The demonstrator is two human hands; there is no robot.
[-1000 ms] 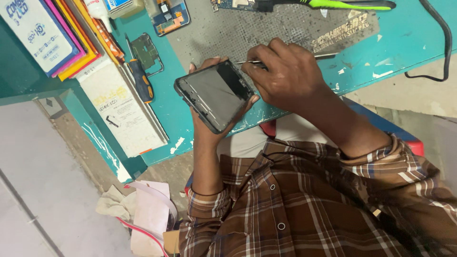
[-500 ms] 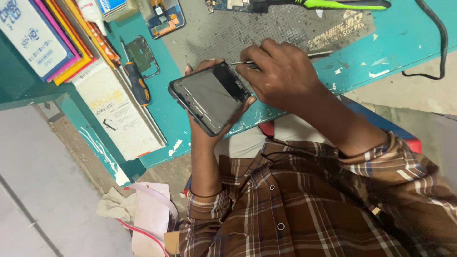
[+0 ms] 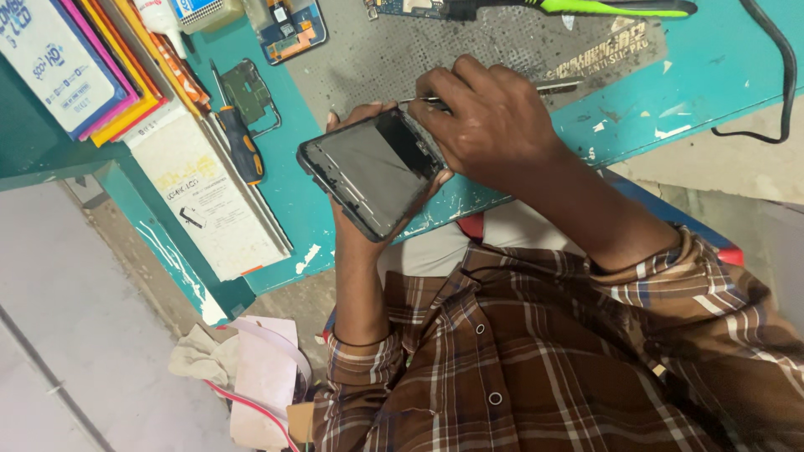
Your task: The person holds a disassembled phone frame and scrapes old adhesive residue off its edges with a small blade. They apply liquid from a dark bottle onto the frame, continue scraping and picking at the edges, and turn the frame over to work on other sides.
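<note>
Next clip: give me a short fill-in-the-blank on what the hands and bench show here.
1. The left hand holds a dark ____ with its screen facing up.
2. The right hand grips thin metal ____ at the device's top edge.
3. The workbench surface is painted ____.
4. The person's shirt has a ____ pattern.

Missing words: smartphone; tweezers; teal; plaid

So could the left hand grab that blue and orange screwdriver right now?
Probably not as things stand: the left hand is full, holding the phone. The screwdriver lies uncovered on the teal bench just beside it, so the path itself looks free.
</note>
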